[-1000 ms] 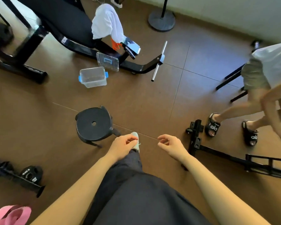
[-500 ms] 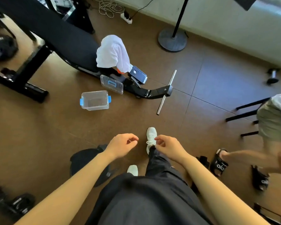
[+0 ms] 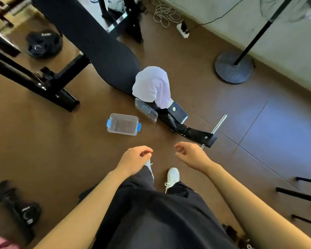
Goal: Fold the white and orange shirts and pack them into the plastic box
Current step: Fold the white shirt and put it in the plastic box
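A white shirt lies draped over the low end of a black padded bench. No orange shirt shows in this frame. On the brown floor in front of the bench stands a clear plastic box with blue clips, without its lid. The clear lid leans against the bench frame just right of the box. My left hand and my right hand hang in front of me above my legs, fingers loosely curled, holding nothing, well short of the box.
A steel bar sticks out from the bench's foot at the right. A round stand base sits by the wall, with a cable coil and power strip beyond. Weight plates lie at far left, a dumbbell at near left.
I have walked toward the bench, so the shirt, box and lid now sit nearer and lower in view. The other person at the right has dropped out of sight. Both hands stay empty.
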A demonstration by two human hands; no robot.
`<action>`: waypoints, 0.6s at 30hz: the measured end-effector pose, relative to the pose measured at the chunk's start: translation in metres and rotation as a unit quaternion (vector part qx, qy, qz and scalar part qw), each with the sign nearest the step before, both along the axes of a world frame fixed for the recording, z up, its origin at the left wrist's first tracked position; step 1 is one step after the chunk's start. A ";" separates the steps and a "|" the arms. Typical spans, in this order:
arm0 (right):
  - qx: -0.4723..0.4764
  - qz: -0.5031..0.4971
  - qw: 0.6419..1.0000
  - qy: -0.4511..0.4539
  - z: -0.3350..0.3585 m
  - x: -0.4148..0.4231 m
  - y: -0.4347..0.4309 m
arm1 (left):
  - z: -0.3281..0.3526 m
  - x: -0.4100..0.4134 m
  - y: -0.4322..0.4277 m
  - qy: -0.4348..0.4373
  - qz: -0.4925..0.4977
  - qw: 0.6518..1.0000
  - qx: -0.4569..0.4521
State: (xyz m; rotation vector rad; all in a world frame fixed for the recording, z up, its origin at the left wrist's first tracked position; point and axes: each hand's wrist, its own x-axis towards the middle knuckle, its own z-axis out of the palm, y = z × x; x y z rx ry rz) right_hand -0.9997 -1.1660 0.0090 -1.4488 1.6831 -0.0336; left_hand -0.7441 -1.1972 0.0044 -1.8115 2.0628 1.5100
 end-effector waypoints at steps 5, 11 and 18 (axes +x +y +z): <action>-0.010 0.002 0.999 0.034 -0.008 0.008 -0.101 | -0.027 0.017 -0.095 0.022 0.032 0.999 0.021; -0.010 -0.047 0.998 0.028 -0.017 0.029 -0.212 | -0.063 0.031 -0.234 0.026 0.028 0.999 0.027; -0.021 -0.112 0.993 0.036 -0.068 0.022 -0.338 | -0.113 0.012 -0.361 0.008 0.110 0.994 0.020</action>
